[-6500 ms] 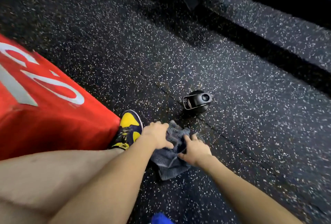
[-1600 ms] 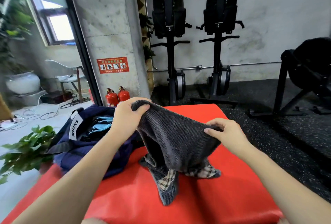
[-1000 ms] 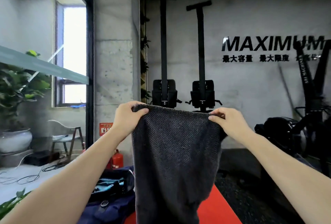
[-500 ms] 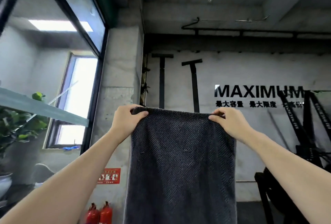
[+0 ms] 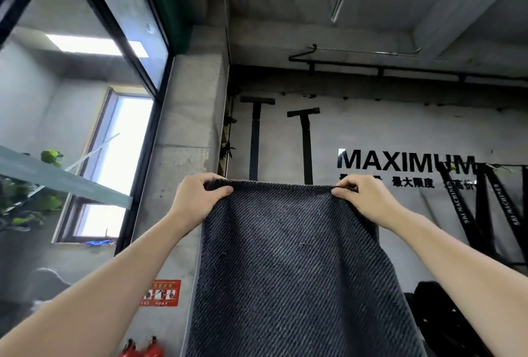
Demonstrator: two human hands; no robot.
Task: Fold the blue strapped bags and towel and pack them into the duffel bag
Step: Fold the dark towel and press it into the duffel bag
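A dark grey towel (image 5: 294,265) is held up at arm's length, spread flat and hanging straight down out of the bottom of the view. The duffel bag and the blue strapped bags are not in view.

At the far left, a window (image 5: 114,168) is seen behind a glass partition, with green plant leaves (image 5: 31,199) beside it. A concrete pillar (image 5: 185,134) stands next, carrying a red sign (image 5: 160,293); the tops of two red fire extinguishers (image 5: 141,348) are seen at its foot.

The left hand (image 5: 197,199) is raised in front of the pillar. The towel's top left corner is pinched by it, with the thumb on the near side and the fingers (image 5: 210,177) curled over the top edge.

The top right corner is gripped the same way by the right hand (image 5: 363,199), its fingers (image 5: 347,182) curled over the edge.

Behind the towel, two black upright posts (image 5: 254,139) are seen against a grey wall. To the right, the word MAXIMUM (image 5: 405,160) is lettered on the wall in black, and black straps (image 5: 485,208) hang at the far right.
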